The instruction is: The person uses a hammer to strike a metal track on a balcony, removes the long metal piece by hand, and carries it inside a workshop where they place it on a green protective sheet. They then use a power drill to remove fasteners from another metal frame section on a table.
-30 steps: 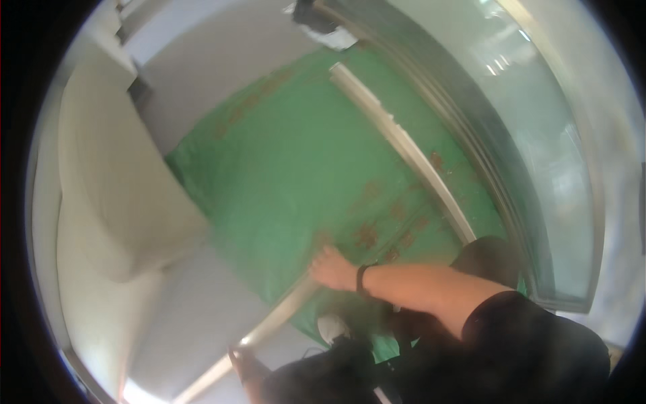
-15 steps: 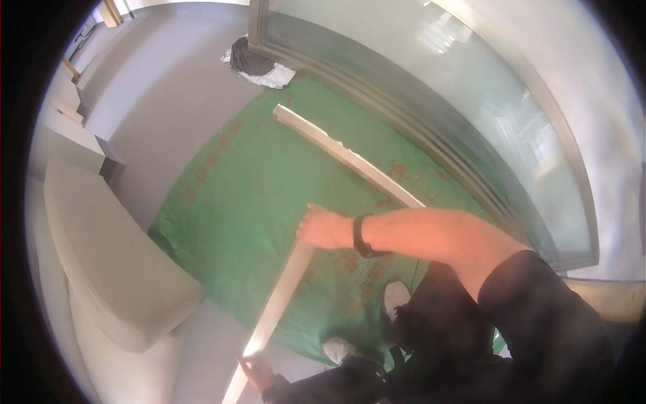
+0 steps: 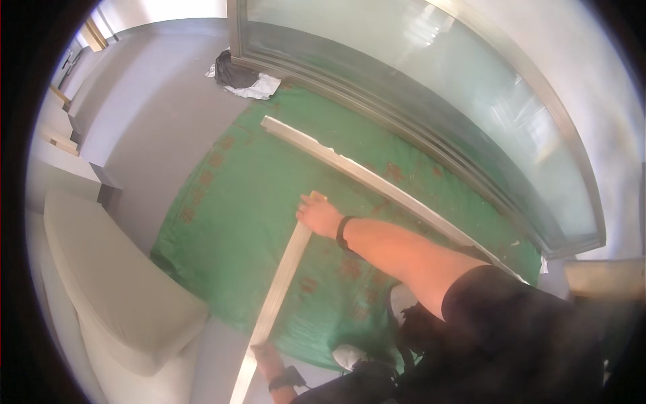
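Observation:
A long, narrow pale board [image 3: 284, 279] runs from the middle of the view down to the lower edge. Its far end is in my right hand [image 3: 319, 214], whose fingers wrap over it; a small yellowish piece pokes out just beyond the fingers. Lower down, my left hand [image 3: 268, 360] is closed round the same board near the bottom of the view, its fingers partly hidden. Beyond my right hand, a second long pale strip [image 3: 363, 176] with a ragged edge lies slantwise on a green sheet [image 3: 222, 256] and passes behind my right arm.
A framed glass sliding door [image 3: 404, 74] stands along the far right. Black and white crumpled bags [image 3: 245, 79] lie at its left corner. A beige sofa [image 3: 124, 283] takes up the left side, with grey floor [image 3: 161, 101] beyond. My shoes [image 3: 346, 355] stand on the sheet.
The view has shifted slightly. My right hand has turned a little at the board's far end, and a yellowish bit now shows past the fingers. Both hands keep hold of the board.

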